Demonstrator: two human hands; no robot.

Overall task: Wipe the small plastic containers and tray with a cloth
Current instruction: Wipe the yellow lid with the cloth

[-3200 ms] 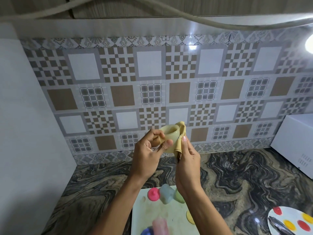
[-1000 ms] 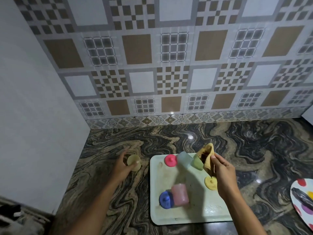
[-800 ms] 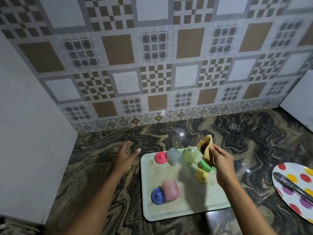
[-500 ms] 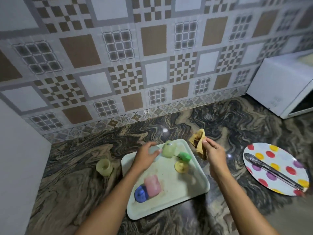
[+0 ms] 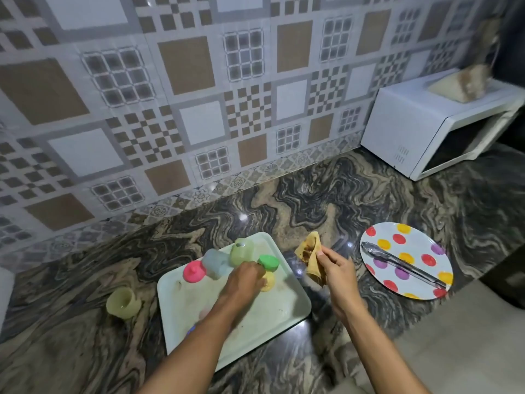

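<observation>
A pale tray [image 5: 284, 311] lies on the marble counter. On its far part sit a pink lid [image 5: 194, 273], a blue-grey container [image 5: 215, 264], a light green container [image 5: 242, 251], a green lid [image 5: 268, 262] and a yellow lid [image 5: 268, 280]. My left hand [image 5: 243, 281] is over the tray with its fingertips curled down at the yellow lid; whether it grips the lid is hidden. My left forearm covers most of a pink container [image 5: 203, 314]. A yellow container [image 5: 124, 303] stands on the counter left of the tray. My right hand [image 5: 336, 273] holds a yellow cloth [image 5: 310, 255] just right of the tray.
A polka-dot plate [image 5: 426, 251] with metal tongs [image 5: 402, 264] lies to the right. A white microwave [image 5: 420, 129] stands at the back right against the tiled wall [image 5: 199, 109]. A white side wall borders the counter's left edge.
The yellow container went from my hands to the counter left of the tray. My left hand moved from it across the tray to the yellow lid. The cloth stayed in my right hand.
</observation>
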